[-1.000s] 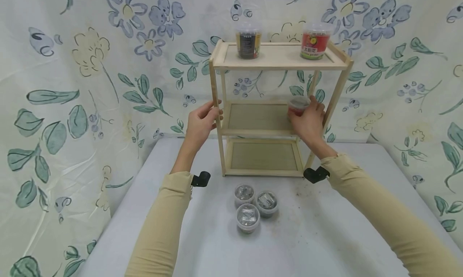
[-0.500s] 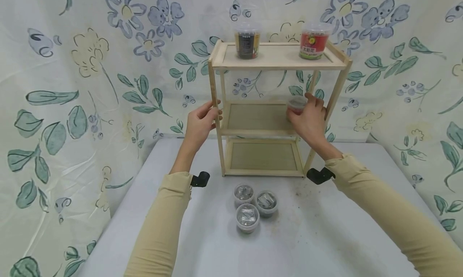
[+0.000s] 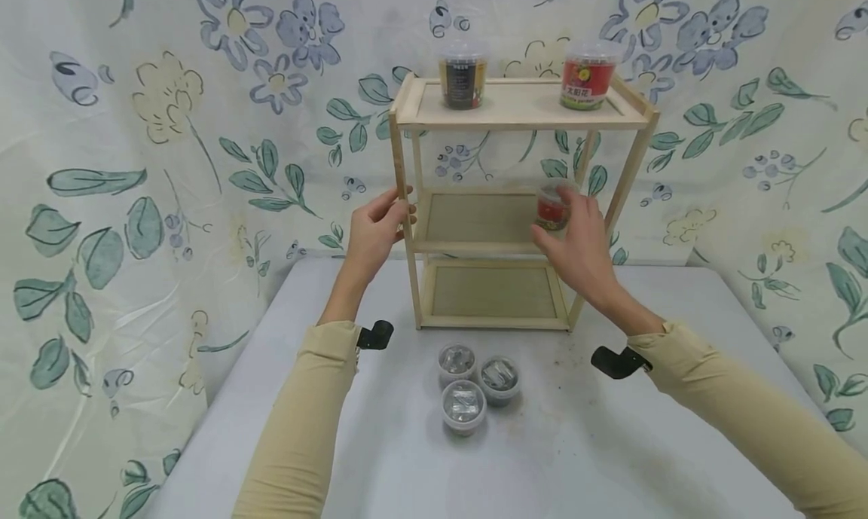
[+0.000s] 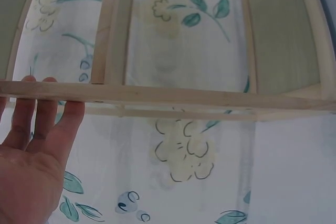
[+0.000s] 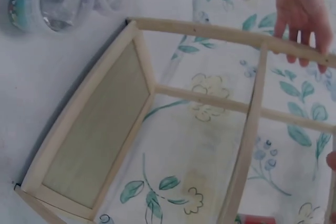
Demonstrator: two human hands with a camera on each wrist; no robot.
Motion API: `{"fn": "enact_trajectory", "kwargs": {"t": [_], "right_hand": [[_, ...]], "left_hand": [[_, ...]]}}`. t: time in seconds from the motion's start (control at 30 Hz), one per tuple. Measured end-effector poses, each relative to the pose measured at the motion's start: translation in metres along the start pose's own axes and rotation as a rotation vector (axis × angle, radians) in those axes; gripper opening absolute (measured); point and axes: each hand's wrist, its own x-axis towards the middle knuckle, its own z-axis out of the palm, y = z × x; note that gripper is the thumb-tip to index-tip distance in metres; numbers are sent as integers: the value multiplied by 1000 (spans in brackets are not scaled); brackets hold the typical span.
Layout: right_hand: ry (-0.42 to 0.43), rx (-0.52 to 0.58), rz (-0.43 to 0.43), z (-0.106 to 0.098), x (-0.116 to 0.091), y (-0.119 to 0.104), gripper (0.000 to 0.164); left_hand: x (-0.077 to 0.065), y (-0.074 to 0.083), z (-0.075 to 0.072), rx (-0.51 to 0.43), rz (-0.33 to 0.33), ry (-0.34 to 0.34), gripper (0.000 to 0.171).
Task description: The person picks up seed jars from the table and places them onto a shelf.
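My left hand [image 3: 376, 229] grips the left front post of a three-tier wooden shelf [image 3: 522, 126]. In the left wrist view its fingers [image 4: 60, 129] pass behind the post. A clear-lidded cup with a red label [image 3: 552, 212] stands upright at the right end of the middle tier. Beside it is my right hand [image 3: 582, 249], thumb and fingers spread apart, fingertips right at the cup's right side. The right wrist view catches only fingertips at its right border, apart from the cup's red label [image 5: 257, 219] at the bottom.
On the top tier stand a cup with a black and yellow label [image 3: 463, 80] and a cup with a red label [image 3: 586, 80]. Three lidded cups [image 3: 464, 406] cluster on the white table [image 3: 542, 459] before the shelf. A floral cloth [image 3: 122, 278] hangs behind.
My right hand has loosened from the cup and drawn back toward the front, uncovering its red label. The left hand keeps its hold on the post.
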Motion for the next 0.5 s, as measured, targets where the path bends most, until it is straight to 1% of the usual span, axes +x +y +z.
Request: {"fn": "enact_trajectory", "kwargs": {"t": [0.13,0.2,0.27,0.4,0.5], "right_hand": [[-29,49,-78,0,-16,2,63],[-57,77,-95,1,-25,4,63],[-92,103,-97,2,-33,5,63],[-170,135,-84,7,-48,10,65],[-211,161,-69,10,-59,15,65]], "left_hand": [[-6,13,1,0,-10,-8,43],[-9,18,2,10,-9,-9,43],[-10,19,1,11,-2,-9,43],[-5,8,-1,2,10,-15,44],[0,-1,-1,0,15,-15,44]]}}
